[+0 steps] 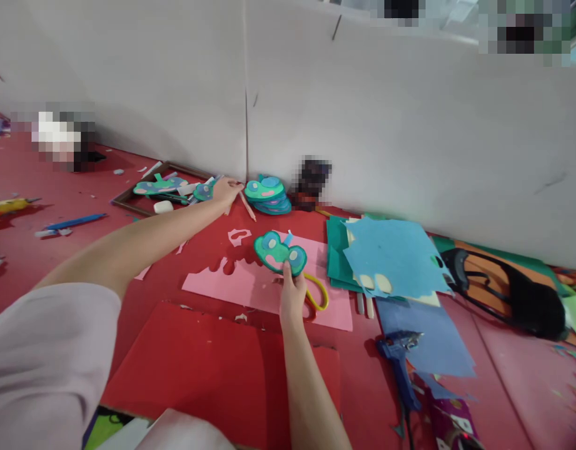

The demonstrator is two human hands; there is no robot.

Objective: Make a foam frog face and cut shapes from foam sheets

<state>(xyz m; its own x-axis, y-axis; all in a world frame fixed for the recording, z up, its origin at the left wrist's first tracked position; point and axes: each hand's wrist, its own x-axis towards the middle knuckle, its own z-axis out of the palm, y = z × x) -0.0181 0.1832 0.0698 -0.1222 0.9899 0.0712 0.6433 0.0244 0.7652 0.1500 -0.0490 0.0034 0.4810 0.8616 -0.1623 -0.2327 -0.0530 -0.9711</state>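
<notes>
My right hand (293, 292) pinches a green frog-face cutout (277, 251) by its lower edge, between thumb and fingers. The cutout has blue-ringed eyes, pink marks and a small blue tab on top. My left hand (226, 190) reaches to the right end of a brown-edged tray (128, 203), its fingers drawn together; what they hold, if anything, is hidden. Just right of it lies a stack of similar frog faces (267, 192), and a pencil (247, 206) lies below its fingertips. Under my right hand, yellow-handled scissors (323, 294) rest on a cut pink sheet (250, 289).
Blue and green sheets (395, 250) are piled at right, beside a black bag-like object (526, 300). A blue glue gun (400, 362) lies nearer me. A red board (212, 369) is in front. At left are a blue pen (76, 221) and a yellow tool (9, 207). A white wall (175, 81) stands behind.
</notes>
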